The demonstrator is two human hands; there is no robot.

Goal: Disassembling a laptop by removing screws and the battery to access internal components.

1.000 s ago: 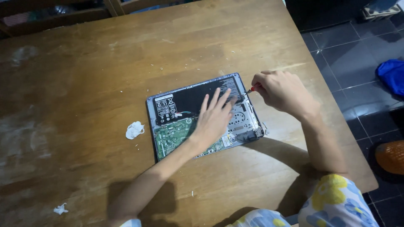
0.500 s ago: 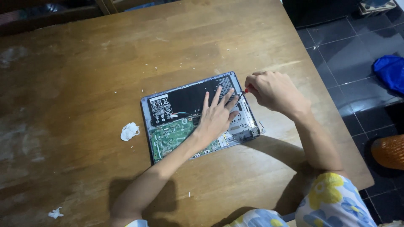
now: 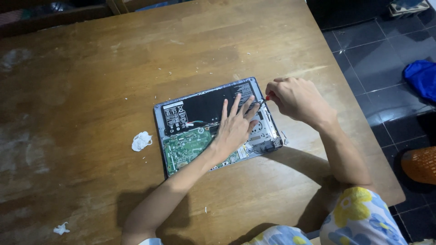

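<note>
An opened laptop [image 3: 190, 122] lies bottom-up on the wooden table [image 3: 91, 68], showing its black battery and green circuit board. My left hand [image 3: 234, 127] rests flat on its insides, fingers spread. My right hand [image 3: 295, 100] is closed around a small red-handled screwdriver [image 3: 265, 99], whose tip points at the laptop's far right corner.
A crumpled white tissue [image 3: 141, 141] lies left of the laptop, and a smaller scrap [image 3: 60, 229] sits near the front left. The table's right edge drops to a dark tiled floor with a blue object [image 3: 422, 79] and an orange one [image 3: 420, 164].
The view has shifted slightly, so the laptop sits a little lower left in the picture. Both hands keep about the same places on the laptop.
</note>
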